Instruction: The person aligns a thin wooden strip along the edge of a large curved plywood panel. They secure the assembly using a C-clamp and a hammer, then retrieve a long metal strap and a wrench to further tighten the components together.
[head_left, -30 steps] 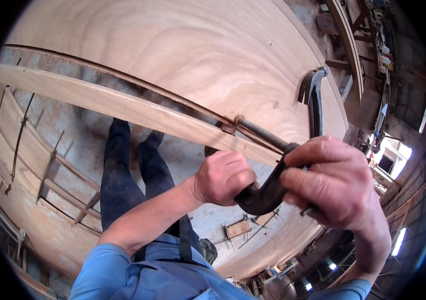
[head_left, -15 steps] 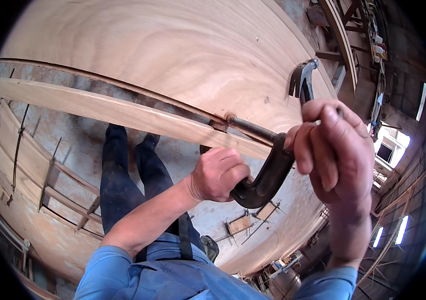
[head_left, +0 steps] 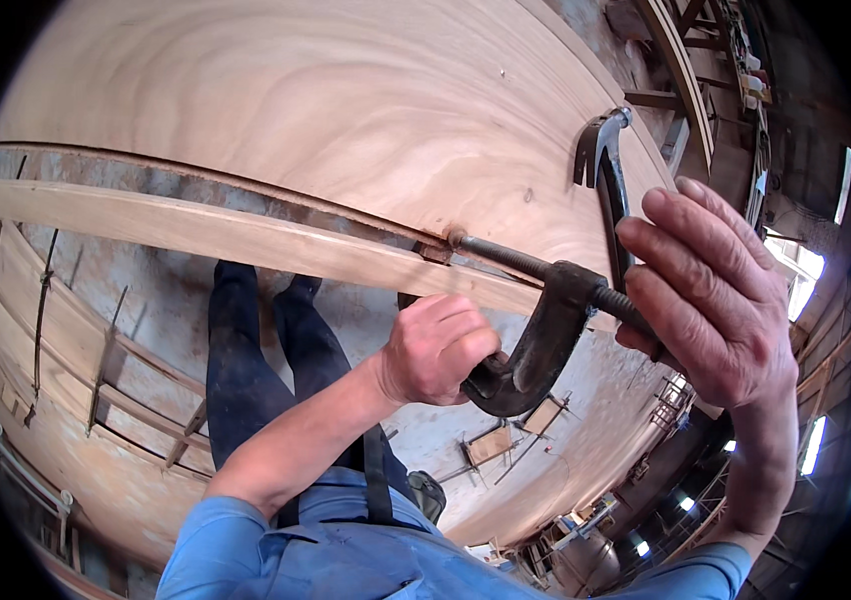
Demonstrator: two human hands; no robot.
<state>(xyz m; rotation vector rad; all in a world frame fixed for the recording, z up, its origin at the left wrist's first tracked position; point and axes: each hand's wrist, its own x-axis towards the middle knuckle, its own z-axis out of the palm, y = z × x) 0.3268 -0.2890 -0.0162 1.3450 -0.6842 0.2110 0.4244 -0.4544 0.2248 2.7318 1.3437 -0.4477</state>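
Observation:
A dark metal C-clamp (head_left: 531,365) straddles the edge of a large plywood panel (head_left: 296,90) and a long pale wooden strip (head_left: 196,222). Its threaded screw (head_left: 506,256) presses near the panel's edge. My left hand (head_left: 438,350) is wrapped round the lower part of the clamp's frame. At the outer end of the screw, my right hand (head_left: 721,300) has its fingers stretched out, with the screw's end passing behind the palm; any contact there is hidden. A claw hammer (head_left: 606,165) lies on the panel just beyond my right hand.
A narrow gap runs between panel and strip. Wooden framing with dark rods (head_left: 101,360) stands at lower left. Small boards with rods (head_left: 491,447) lie on the floor below the clamp. Timber racks (head_left: 691,90) are at the far right.
My right hand has opened from curled fingers at the screw's end and moved right, exposing more of the screw. My left hand keeps its grip on the clamp.

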